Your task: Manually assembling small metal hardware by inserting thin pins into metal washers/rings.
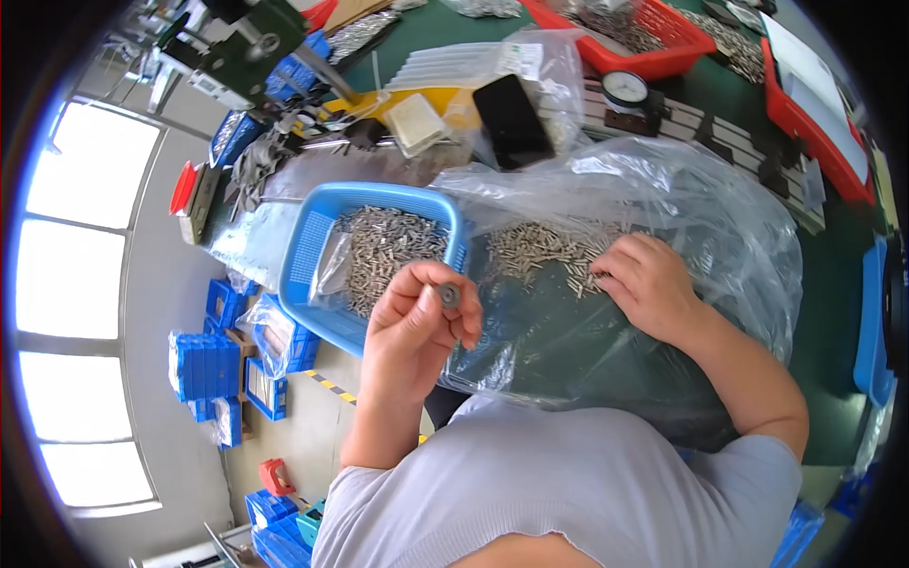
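My left hand (402, 327) is raised at the near right edge of a blue plastic basket (327, 328). Between its thumb and fingers is a small round metal ring (449, 295) with a hole in its middle. Many short metal pins (396, 248) fill the basket, beside a clear plastic bag (333, 267). To the right, a loose pile of similar pins (532, 252) lies on a clear plastic sheet (705, 189). My right hand (649, 284) touches the right end of this pile with bent fingers closed together. What lies between those fingertips is mostly hidden.
Beyond the sheet lie a black phone (514, 118), a round dial gauge (625, 88) and a red basket of metal parts (653, 59). A dark green machine stand (237, 59) rises at the far left. Blue crates (206, 367) are stacked on the floor at left.
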Demonstrator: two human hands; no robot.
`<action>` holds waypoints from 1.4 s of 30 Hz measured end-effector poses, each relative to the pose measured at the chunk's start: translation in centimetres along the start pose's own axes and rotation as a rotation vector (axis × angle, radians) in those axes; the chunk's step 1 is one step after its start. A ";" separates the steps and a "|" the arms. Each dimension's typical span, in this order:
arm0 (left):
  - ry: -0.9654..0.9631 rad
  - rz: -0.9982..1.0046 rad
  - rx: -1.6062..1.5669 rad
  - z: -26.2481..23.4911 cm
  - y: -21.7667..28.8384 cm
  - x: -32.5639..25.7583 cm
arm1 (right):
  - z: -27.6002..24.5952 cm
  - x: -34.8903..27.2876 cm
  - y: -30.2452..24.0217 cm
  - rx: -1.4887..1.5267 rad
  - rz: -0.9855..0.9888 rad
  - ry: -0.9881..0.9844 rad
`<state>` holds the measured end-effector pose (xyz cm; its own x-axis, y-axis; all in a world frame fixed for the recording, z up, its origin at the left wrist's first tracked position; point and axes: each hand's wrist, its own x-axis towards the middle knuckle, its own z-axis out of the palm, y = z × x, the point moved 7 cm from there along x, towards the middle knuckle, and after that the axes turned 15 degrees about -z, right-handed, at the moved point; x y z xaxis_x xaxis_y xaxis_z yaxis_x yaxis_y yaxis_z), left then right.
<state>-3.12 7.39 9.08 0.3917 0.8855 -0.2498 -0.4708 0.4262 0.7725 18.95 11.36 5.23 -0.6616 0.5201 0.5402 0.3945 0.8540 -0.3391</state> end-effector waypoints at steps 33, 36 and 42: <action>-1.150 0.582 0.973 16.3 6.0 -17.0 | 2.2 0.9 -0.8 0.050 -0.088 0.043; -1.300 0.557 0.911 15.9 5.5 -15.9 | 1.3 -1.2 0.7 0.011 -0.025 0.028; -1.555 0.455 0.867 15.2 4.7 -18.2 | 0.9 -1.2 0.7 -0.018 -0.031 0.033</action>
<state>-0.46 -9.52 26.16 0.8939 -0.2762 0.3531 -0.4428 -0.4206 0.7918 19.43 11.38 3.62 -0.6522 0.4935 0.5754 0.3863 0.8695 -0.3080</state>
